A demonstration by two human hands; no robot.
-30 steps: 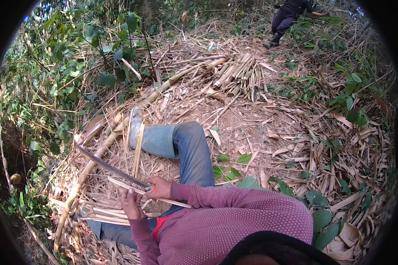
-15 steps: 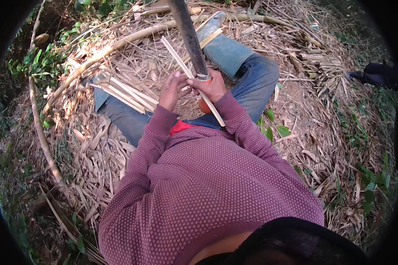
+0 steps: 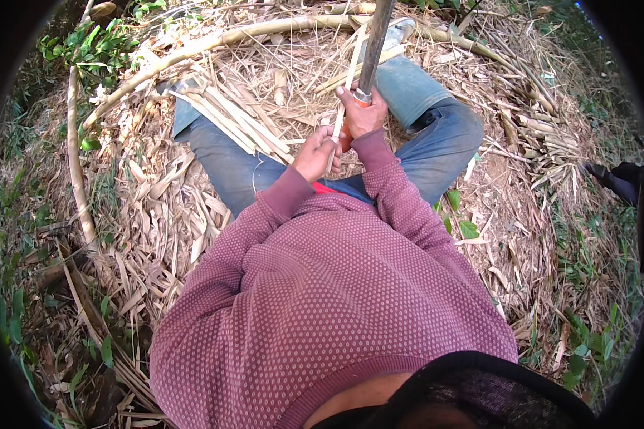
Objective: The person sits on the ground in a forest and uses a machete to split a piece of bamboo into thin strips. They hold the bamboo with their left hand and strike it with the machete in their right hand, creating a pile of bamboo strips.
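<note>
My right hand [image 3: 367,116] is closed around the orange handle of a machete [image 3: 376,51], whose long dark blade points up and away from me. A pale split bamboo strip [image 3: 350,71] stands nearly in line beside the blade, with my right thumb against it. Lower down, my left hand [image 3: 313,156] pinches the near end of that strip between thumb and fingers. Both hands are over my lap, between my spread legs. Several more pale strips [image 3: 240,123] lie in a bundle by my left leg, partly across it.
A long bent bamboo pole [image 3: 215,44] curves across the ground beyond my feet. Another strip [image 3: 365,68] lies by my right boot. Dry leaves and husks [image 3: 157,207] cover the ground. At the right edge, another person's dark shoe and leg [image 3: 615,179] show.
The bamboo strip has swung from a leftward slant to nearly upright beside the blade. My left hand has moved down to its near end. The machete now leans right instead of left.
</note>
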